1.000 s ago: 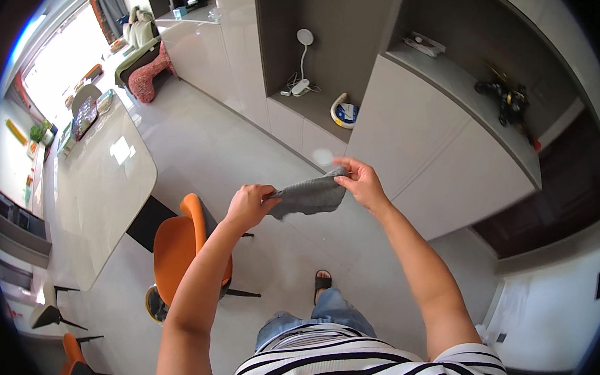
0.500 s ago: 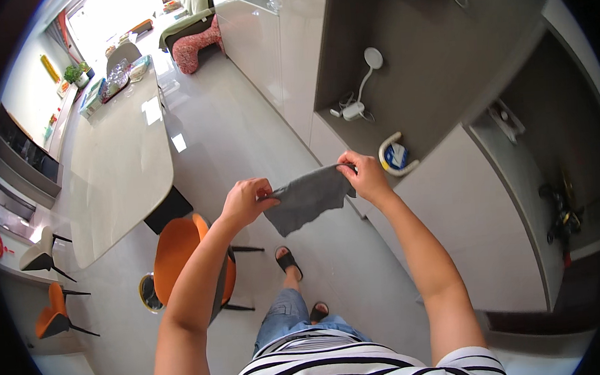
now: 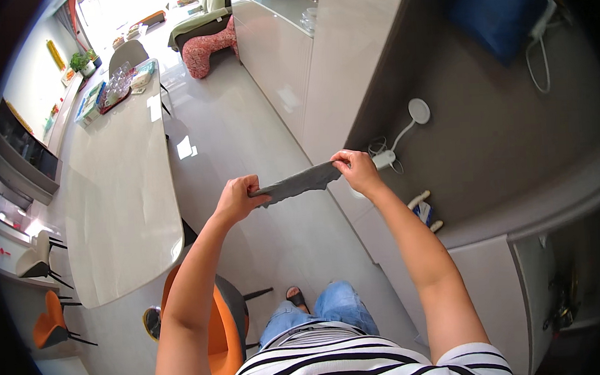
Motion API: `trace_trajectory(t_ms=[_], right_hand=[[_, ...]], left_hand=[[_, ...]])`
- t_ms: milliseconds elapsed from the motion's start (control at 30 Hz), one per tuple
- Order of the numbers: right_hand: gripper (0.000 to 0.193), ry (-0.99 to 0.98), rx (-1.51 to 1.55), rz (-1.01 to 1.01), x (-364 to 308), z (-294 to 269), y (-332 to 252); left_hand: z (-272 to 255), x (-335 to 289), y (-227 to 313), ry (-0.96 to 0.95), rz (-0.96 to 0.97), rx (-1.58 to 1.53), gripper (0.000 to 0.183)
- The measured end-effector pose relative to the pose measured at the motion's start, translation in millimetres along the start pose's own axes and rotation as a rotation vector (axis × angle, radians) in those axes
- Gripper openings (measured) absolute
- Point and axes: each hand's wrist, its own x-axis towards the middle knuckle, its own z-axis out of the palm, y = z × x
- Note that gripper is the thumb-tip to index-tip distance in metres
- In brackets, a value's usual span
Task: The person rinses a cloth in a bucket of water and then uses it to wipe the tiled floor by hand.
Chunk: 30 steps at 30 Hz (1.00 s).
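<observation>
A thin grey cloth (image 3: 296,186) is stretched in the air between my two hands. My left hand (image 3: 238,199) pinches its left end, with the thumb lying along the edge. At the other end, slightly higher, my right hand (image 3: 355,169) grips the cloth between thumb and fingers. Its upper edge is nearly straight and its lower edge hangs in an uneven line. Just beyond my right hand, a white lamp (image 3: 419,111) with a round head and bent neck stands in the cabinet niche.
A long pale table (image 3: 122,217) lies to the left, with an orange chair (image 3: 216,338) close by my left forearm. Cabinets (image 3: 277,70) run along the right. A small bin (image 3: 152,322) stands on the floor. A pink patterned stool (image 3: 209,51) is farther off.
The cloth now shows as a narrower strip, its hanging part less visible. I have moved forward along the cabinets, so the lamp and table appear nearer. Both hands keep their hold.
</observation>
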Motion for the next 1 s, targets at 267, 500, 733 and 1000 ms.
trace_trajectory(t_ms=[267, 500, 733, 1000], right_hand=[[0.014, 0.022, 0.048, -0.024, 177.9, 34.4, 34.8], [0.019, -0.201, 0.334, -0.021, 320.1, 113.2, 39.2], [0.023, -0.562, 0.434, -0.135, 445.0, 166.2, -9.0], [0.027, -0.804, 0.453, -0.284, 632.9, 241.9, -13.2]], left_hand=[[-33.6, 136.4, -65.7, 0.211, -0.057, -0.248, 0.018], [-16.8, 272.9, -98.1, 0.242, -0.347, -0.908, 0.012], [-79.1, 359.0, -117.6, 0.175, -0.248, -1.150, 0.029], [-123.4, 470.5, -258.9, 0.653, -0.020, -0.238, 0.065]])
